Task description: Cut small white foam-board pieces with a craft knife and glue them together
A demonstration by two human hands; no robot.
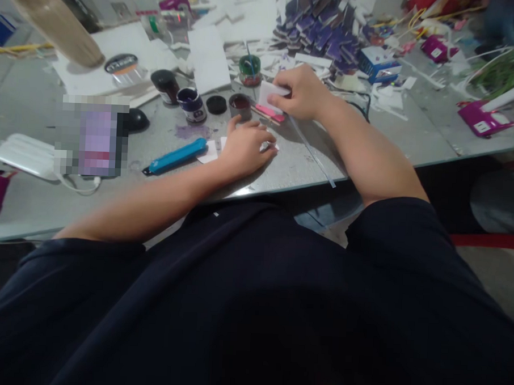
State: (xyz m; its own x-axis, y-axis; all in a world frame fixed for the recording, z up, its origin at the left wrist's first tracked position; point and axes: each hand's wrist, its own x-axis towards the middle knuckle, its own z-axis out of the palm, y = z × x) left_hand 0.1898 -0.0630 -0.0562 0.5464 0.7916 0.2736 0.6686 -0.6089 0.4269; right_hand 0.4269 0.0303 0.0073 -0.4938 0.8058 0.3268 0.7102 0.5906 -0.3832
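My right hand is closed on a small white card piece, held just above the grey table. Under it lies a pink strip beside a thin stick. My left hand rests palm down on the table, fingers curled over small white paper pieces. A blue utility knife lies just left of that hand. Small paint jars stand beyond the hands: a dark open jar, a purple jar, a brown-lidded jar and a green jar with a brush in it.
A black lid sits between the jars. A heap of purple card pieces and white scraps covers the far side. A white sheet, a blue box, magenta pouches and a white cabled device lie around.
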